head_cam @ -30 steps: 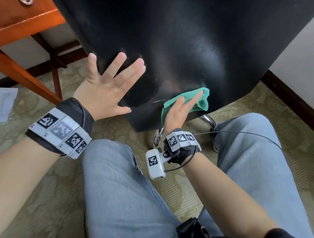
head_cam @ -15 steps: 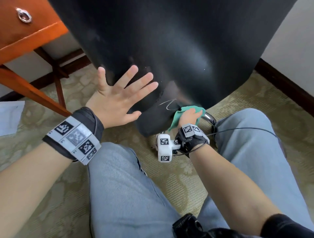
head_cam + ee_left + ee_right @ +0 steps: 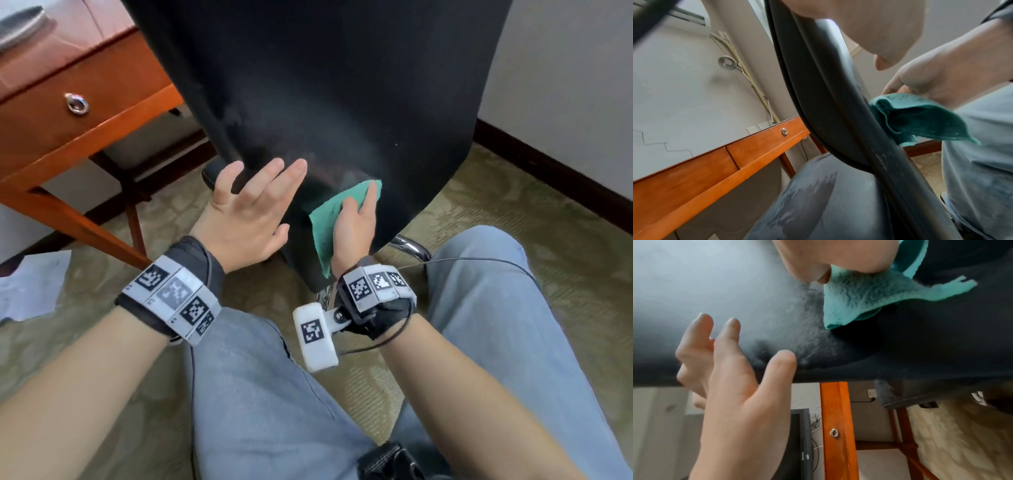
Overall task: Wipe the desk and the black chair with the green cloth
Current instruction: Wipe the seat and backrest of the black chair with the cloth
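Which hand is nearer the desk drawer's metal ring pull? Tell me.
Left. The left hand rests spread against the black chair back's edge on the desk side, closer to the ring pull. The right hand presses the green cloth farther from the desk.

R hand (image 3: 941, 81) presses green cloth (image 3: 920, 120) vs black chair (image 3: 828, 97) edge; desk (image 3: 725, 162) behind

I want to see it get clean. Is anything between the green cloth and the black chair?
Nothing visible. The right hand presses the cloth straight onto the chair back. The left hand is beside it, not in its way.
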